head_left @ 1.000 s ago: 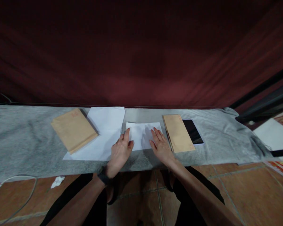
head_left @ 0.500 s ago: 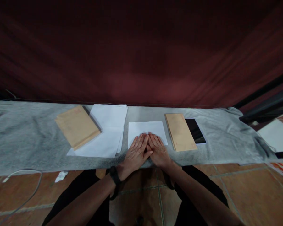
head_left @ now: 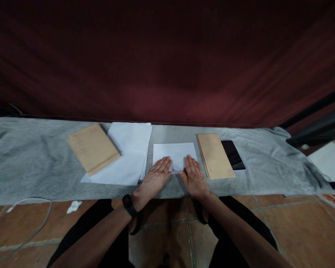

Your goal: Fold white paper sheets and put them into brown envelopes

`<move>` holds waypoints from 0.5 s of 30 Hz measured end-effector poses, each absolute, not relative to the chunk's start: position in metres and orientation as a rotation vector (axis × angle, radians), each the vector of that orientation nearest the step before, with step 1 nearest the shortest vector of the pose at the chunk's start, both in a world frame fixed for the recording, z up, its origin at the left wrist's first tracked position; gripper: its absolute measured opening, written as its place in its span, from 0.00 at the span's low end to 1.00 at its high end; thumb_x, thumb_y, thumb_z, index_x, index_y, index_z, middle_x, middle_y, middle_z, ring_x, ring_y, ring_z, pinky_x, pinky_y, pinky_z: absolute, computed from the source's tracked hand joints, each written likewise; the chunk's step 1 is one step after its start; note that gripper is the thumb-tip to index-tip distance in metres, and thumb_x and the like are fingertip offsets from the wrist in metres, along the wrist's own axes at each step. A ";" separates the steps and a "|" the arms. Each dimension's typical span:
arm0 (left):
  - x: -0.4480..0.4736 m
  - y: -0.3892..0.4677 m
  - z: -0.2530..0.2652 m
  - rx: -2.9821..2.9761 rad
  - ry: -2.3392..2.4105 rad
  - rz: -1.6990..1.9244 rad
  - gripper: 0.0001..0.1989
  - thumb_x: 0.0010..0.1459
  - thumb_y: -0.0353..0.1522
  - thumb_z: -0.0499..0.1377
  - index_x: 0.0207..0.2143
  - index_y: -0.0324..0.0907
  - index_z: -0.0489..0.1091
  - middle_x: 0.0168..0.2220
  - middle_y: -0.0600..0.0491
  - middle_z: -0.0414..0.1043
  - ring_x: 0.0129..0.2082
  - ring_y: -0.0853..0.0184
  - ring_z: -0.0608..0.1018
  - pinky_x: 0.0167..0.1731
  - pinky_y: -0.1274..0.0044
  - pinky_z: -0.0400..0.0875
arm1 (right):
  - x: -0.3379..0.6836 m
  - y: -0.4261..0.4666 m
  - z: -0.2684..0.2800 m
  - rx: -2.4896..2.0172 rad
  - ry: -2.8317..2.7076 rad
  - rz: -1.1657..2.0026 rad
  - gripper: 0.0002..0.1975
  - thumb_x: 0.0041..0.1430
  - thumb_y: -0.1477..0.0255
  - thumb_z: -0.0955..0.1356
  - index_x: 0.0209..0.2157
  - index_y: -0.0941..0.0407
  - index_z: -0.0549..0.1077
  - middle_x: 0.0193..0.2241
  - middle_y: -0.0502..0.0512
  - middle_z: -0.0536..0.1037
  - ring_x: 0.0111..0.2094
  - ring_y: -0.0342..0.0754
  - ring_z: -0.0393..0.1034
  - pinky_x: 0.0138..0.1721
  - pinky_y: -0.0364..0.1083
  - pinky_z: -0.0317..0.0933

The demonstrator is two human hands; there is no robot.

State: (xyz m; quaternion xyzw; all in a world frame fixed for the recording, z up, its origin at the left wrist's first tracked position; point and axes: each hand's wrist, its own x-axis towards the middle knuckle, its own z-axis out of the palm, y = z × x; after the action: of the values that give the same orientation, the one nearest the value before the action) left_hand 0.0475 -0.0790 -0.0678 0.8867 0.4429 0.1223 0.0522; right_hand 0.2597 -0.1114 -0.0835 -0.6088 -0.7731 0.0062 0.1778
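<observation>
A white sheet of paper (head_left: 174,149), apparently folded, lies flat on the grey cloth in front of me. My left hand (head_left: 157,175) rests palm down on its near left part, fingers stretched out. On the near right part lies my right hand (head_left: 194,178), also flat, with the thumb out to the side. Bare paper shows between the two hands. Just right of the sheet is a stack of brown envelopes (head_left: 216,156). To the left, larger white sheets (head_left: 131,149) lie under a second pile of brown envelopes (head_left: 93,149).
A phone (head_left: 233,154) sits partly under the right envelopes. Grey cloth (head_left: 30,160) covers the narrow table. Behind it hangs a dark red curtain (head_left: 167,74). On the tiled floor are a white cable (head_left: 30,199) and a crumpled tissue (head_left: 74,206).
My hands were together at the middle of the paper. They have slid apart, the left hand leftward and the right hand rightward, still flat on the sheet.
</observation>
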 end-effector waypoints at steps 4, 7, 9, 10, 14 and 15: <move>0.040 -0.075 -0.064 2.717 1.375 0.338 0.23 0.70 0.32 0.48 0.65 0.35 0.60 0.67 0.40 0.59 0.68 0.59 0.62 0.67 0.66 0.58 | 0.264 -0.113 -0.085 -1.751 -2.170 -0.008 0.33 0.72 0.59 0.57 0.69 0.66 0.52 0.69 0.71 0.55 0.69 0.60 0.50 0.66 0.60 0.50; 0.035 -0.074 -0.061 2.784 1.304 0.318 0.24 0.70 0.35 0.52 0.65 0.36 0.60 0.67 0.40 0.59 0.68 0.59 0.61 0.67 0.64 0.57 | 0.266 -0.114 -0.087 -1.758 -2.154 -0.032 0.33 0.72 0.59 0.57 0.68 0.68 0.53 0.68 0.72 0.56 0.69 0.62 0.51 0.66 0.61 0.51; 0.034 -0.075 -0.061 2.835 1.236 0.280 0.23 0.69 0.35 0.53 0.63 0.38 0.62 0.67 0.42 0.60 0.68 0.58 0.61 0.67 0.63 0.55 | 0.267 -0.114 -0.088 -1.754 -2.150 -0.039 0.33 0.72 0.59 0.57 0.69 0.67 0.53 0.68 0.72 0.57 0.68 0.62 0.52 0.65 0.61 0.52; 0.034 -0.076 -0.061 2.851 1.217 0.258 0.21 0.70 0.34 0.52 0.63 0.38 0.63 0.66 0.42 0.61 0.68 0.58 0.61 0.67 0.62 0.55 | 0.267 -0.114 -0.088 -1.751 -2.148 -0.040 0.34 0.72 0.59 0.56 0.69 0.67 0.52 0.68 0.72 0.57 0.68 0.62 0.52 0.65 0.61 0.52; 0.034 -0.079 -0.063 2.861 1.189 0.195 0.20 0.69 0.28 0.51 0.61 0.38 0.65 0.65 0.41 0.63 0.67 0.58 0.63 0.67 0.62 0.57 | 0.267 -0.115 -0.087 -1.760 -2.136 -0.050 0.34 0.72 0.58 0.57 0.69 0.66 0.51 0.68 0.72 0.57 0.68 0.63 0.53 0.65 0.62 0.53; 0.033 -0.079 -0.063 2.855 1.176 0.193 0.20 0.68 0.26 0.51 0.61 0.38 0.65 0.65 0.41 0.63 0.67 0.58 0.63 0.67 0.63 0.57 | 0.267 -0.115 -0.086 -1.764 -2.134 -0.053 0.34 0.72 0.57 0.57 0.69 0.67 0.52 0.68 0.72 0.57 0.68 0.63 0.53 0.65 0.61 0.53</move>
State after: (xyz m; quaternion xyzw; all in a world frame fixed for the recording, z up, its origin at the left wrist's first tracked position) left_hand 0.0332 -0.0793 -0.0634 0.9226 0.3799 0.0625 0.0240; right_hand 0.2675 -0.1153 -0.0863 -0.6261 -0.7572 -0.0188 0.1852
